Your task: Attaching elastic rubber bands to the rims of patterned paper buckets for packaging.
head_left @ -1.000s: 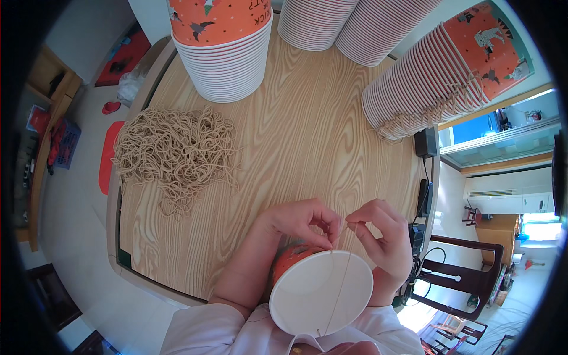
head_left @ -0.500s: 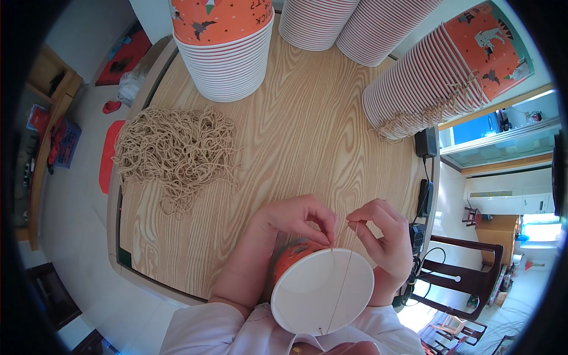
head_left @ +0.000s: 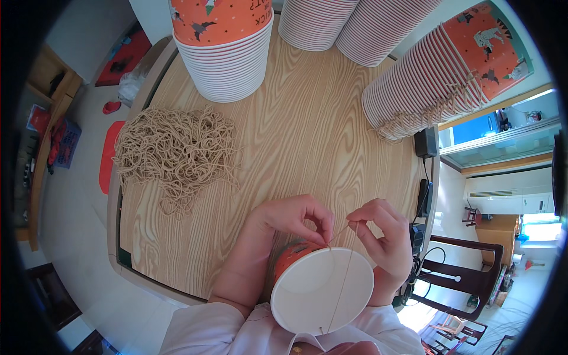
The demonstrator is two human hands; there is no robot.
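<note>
An orange-printed paper bucket (head_left: 313, 290) with a white inside leans against my front, its mouth turned up toward me. Beige string (head_left: 342, 290) runs across that mouth from a small hole in the near rim to the fingers of my right hand (head_left: 383, 232). My right thumb and forefinger are pinched together on it. At the far rim, my left hand (head_left: 300, 218) pinches the string close to where it meets the bucket. A short length of string spans the gap between both hands. What lies under my left fingertips is partly hidden.
A tangled heap of beige strings (head_left: 177, 151) lies on the wooden table (head_left: 296, 136) at left. Nested stacks of paper buckets (head_left: 225, 68) stand along the far side. Another stack (head_left: 426, 77) at right has strings draped over it. Black adapters and cables (head_left: 425, 145) line the right edge.
My left fingertips have shifted slightly left and down toward the rim, and more string shows between the hands. My right hand and the bucket have hardly moved.
</note>
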